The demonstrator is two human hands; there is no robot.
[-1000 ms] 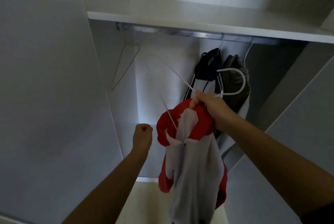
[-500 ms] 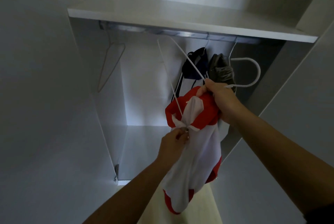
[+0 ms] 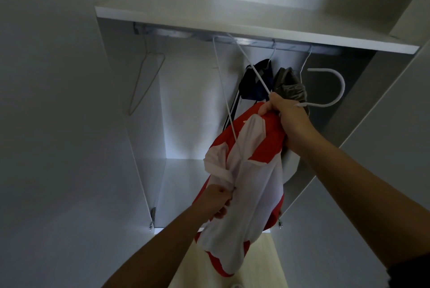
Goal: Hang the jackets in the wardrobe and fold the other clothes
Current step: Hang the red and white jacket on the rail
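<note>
White hanger (image 3: 323, 105) partly inside red/wht jacket (image 3: 253, 185); L hand (image 3: 215, 201) half under fabric.

The right hand (image 3: 286, 120) grips a white hanger (image 3: 342, 88) and the collar of a red and white jacket (image 3: 251, 171), raised inside the wardrobe. The left hand (image 3: 215, 199) pinches the jacket's front lower down. Two dark jackets (image 3: 256, 80) hang on the rail (image 3: 244, 41) behind; an empty wire hanger (image 3: 146, 80) hangs left

Thin, smooth red-and-white cloth jacket (image 3: 251, 171) at centre; glossy white plastic-looking hanger (image 3: 335, 101) at right; matt white wardrobe shelf (image 3: 232, 20) above; bare metal wire hanger (image 3: 149, 78), upper left.
</note>
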